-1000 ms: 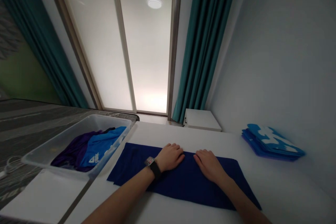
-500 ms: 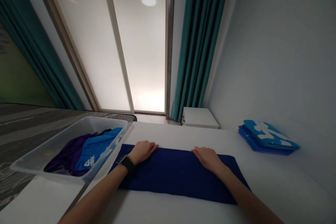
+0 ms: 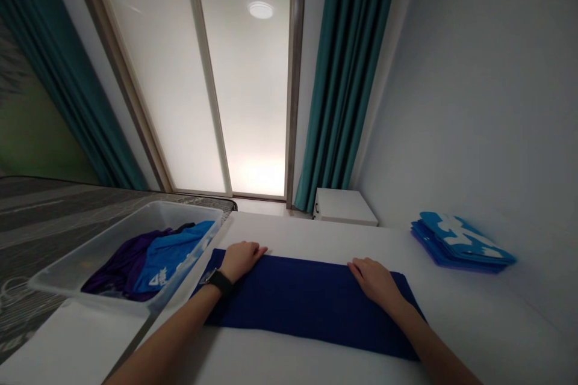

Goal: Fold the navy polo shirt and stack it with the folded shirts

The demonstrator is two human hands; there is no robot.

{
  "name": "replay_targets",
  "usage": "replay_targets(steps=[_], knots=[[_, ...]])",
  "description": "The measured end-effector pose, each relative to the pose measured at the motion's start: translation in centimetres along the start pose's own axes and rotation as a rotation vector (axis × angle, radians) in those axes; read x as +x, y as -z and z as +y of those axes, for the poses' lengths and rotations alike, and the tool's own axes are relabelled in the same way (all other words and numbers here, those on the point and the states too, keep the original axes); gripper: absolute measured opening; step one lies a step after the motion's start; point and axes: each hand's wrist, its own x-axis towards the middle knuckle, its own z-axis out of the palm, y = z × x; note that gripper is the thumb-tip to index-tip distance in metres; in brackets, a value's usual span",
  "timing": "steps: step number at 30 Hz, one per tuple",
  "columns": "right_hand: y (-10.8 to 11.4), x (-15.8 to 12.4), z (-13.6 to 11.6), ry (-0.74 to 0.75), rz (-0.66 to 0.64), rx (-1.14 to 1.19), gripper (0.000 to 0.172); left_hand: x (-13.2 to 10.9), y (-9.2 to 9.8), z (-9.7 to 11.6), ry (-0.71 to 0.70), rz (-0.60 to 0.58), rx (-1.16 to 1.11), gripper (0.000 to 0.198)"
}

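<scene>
A dark blue folded cloth (image 3: 302, 301) lies as a long flat strip across the white table; I cannot tell which garment it is. My left hand (image 3: 241, 261), a black-banded watch on its wrist, has its fingers curled closed on the far edge, left of the middle. Toward the right end, my right hand (image 3: 372, 280) likewise grips that far edge with bent fingers. The fingertips of both hands are partly hidden.
A clear plastic bin (image 3: 49, 280) on the left holds purple and blue clothes (image 3: 171, 255). Against the right wall sits a stack of folded blue clothes (image 3: 465, 243) with a white print. A white cabinet (image 3: 345, 206) stands beyond the white table (image 3: 289, 237).
My right hand has shifted right along the cloth's far edge, widening the gap between my hands. My left hand stays in nearly the same place. The view has tilted slightly.
</scene>
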Motion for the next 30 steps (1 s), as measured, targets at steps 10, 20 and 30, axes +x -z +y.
replay_targets(steps=[10, 20, 30], knots=[[1.2, 0.5, -0.2, -0.056, -0.145, 0.007, 0.037, 0.2, -0.6, -1.5, 0.092, 0.073, -0.077, 0.041], [2.7, -1.4, -5.4, 0.047, 0.128, 0.002, 0.038, -3.6, 1.1, 4.7, -0.209, 0.301, -0.035, 0.034], [0.3, -2.8, -10.9, 0.201, -0.090, 0.182, 0.056, -6.7, -3.4, 11.8, -0.414, 0.232, -0.142, 0.050]])
